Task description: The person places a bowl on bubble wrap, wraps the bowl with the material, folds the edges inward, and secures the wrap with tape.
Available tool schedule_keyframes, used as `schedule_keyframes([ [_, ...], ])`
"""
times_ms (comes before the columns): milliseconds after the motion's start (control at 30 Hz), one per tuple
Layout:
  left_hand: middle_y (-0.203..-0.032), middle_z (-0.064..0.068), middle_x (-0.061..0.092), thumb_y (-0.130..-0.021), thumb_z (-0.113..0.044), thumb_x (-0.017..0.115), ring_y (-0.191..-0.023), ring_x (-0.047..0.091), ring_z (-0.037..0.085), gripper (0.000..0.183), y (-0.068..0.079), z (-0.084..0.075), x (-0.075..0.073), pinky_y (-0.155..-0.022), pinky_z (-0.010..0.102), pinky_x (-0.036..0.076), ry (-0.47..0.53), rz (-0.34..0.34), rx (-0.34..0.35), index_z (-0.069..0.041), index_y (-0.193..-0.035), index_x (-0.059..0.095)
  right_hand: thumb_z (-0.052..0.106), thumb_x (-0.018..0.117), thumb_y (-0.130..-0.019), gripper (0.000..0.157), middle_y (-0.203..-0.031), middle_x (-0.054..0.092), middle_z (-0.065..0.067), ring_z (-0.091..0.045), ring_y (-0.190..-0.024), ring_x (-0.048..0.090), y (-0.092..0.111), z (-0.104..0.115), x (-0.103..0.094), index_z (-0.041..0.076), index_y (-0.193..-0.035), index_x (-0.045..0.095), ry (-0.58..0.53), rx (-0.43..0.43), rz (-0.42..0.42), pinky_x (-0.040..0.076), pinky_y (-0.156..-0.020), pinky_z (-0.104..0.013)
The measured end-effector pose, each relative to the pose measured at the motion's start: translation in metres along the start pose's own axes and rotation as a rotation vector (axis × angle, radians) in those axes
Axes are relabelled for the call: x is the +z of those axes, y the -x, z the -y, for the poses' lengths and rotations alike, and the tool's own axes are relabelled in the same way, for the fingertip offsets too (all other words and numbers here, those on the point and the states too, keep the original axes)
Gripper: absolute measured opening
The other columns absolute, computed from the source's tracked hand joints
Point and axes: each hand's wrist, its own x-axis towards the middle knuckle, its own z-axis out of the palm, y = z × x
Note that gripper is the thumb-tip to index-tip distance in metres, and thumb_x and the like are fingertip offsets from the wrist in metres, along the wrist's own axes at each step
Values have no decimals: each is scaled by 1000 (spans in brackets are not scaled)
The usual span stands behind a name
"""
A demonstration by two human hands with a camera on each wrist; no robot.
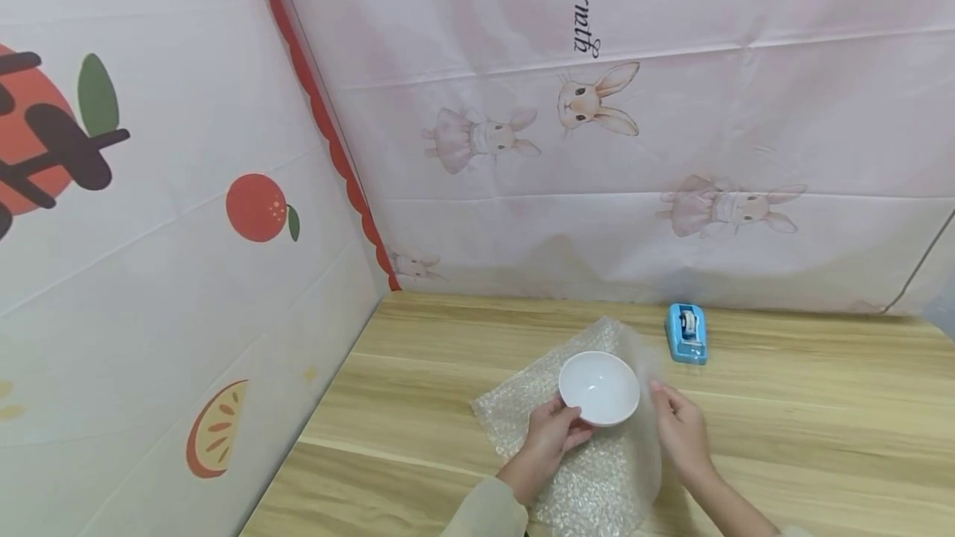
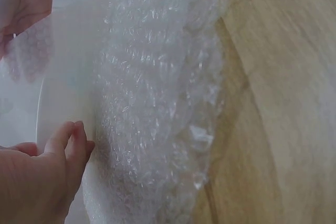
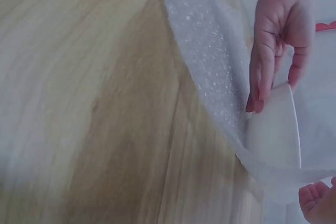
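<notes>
A white bowl [image 1: 599,389] is held over a sheet of bubble wrap [image 1: 589,479], its opening facing up toward the head camera. My left hand [image 1: 548,442] grips the bowl's near-left side, thumb at the rim and fingers underneath. In the right wrist view the left hand [image 3: 281,40] pinches the edge of the bowl [image 3: 273,132]. My right hand [image 1: 682,429] pinches the right edge of the bubble wrap, which is lifted beside the bowl. The left wrist view shows the wrap [image 2: 157,87] hanging in front of part of the bowl.
A blue tape dispenser [image 1: 686,334] stands toward the back of the wooden table [image 1: 821,421], right of the wrap. A wall covering with printed rabbits [image 1: 597,106] rises behind the table, and another with printed fruit [image 1: 257,207] at the left.
</notes>
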Motion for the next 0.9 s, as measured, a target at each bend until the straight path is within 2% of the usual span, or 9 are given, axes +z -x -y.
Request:
schedule_keyframes([
  [167,-100,26,59,-87,0,51,-89,66,25,48,2,0,0,-82,36,55,0,8,14,18,-129,37,20,38,-99,41,-134,42,-32,-47,-126,38,2,-4,8,-12,-120,53,61,-116,43,37,-102,-53],
  [300,-98,25,60,-86,1,51,-85,66,22,48,3,1,-1,-82,36,55,-1,16,24,19,-128,37,16,44,-98,38,-132,45,-33,-50,-123,40,2,-10,17,-13,-119,54,122,-278,70,39,-98,-53],
  [433,-94,22,62,-87,0,51,-83,66,19,48,4,1,-1,-82,36,55,-2,23,31,20,-128,37,11,50,-94,34,-127,49,-33,-52,-118,44,3,-17,22,-12,-117,56,172,-450,73,37,-95,-61],
  [600,-93,20,63,-87,0,51,-82,66,18,47,5,0,-1,-82,36,55,-7,24,35,20,-127,37,6,54,-91,28,-124,52,-31,-50,-115,44,3,-26,19,-10,-113,61,226,-618,94,36,-92,-65],
  [633,-92,20,63,-87,0,51,-82,66,18,47,5,0,-1,-82,36,55,-5,24,34,20,-127,37,6,54,-90,27,-123,54,-29,-49,-115,45,2,-28,17,-9,-112,61,257,-658,98,36,-92,-62],
  [667,-92,20,63,-87,0,51,-81,66,18,48,5,0,0,-82,37,55,-3,23,35,20,-127,37,4,54,-89,27,-123,55,-28,-48,-115,46,1,-30,14,-8,-113,62,288,-697,106,36,-100,-55],
  [733,-93,20,62,-87,0,51,-81,66,18,49,5,-1,0,-82,37,55,-1,26,34,20,-128,36,-1,55,-86,28,-122,57,-24,-44,-114,48,-2,-34,7,-6,-113,62,359,-803,113,32,-110,-35],
  [833,-93,20,62,-87,-1,52,-81,66,19,51,4,-1,0,-81,36,56,-7,26,31,20,-130,34,-13,56,-75,39,-119,60,-21,-20,-130,41,-11,-42,-3,-5,-112,61,422,-967,122,14,-109,-6],
  [900,-93,20,62,-87,-2,52,-82,66,20,52,4,-1,-1,-81,36,56,-16,27,31,19,-131,34,-19,57,-65,47,-117,61,-22,-4,-136,25,-17,-44,-9,-4,-110,62,449,-1063,124,6,-107,-2],
])
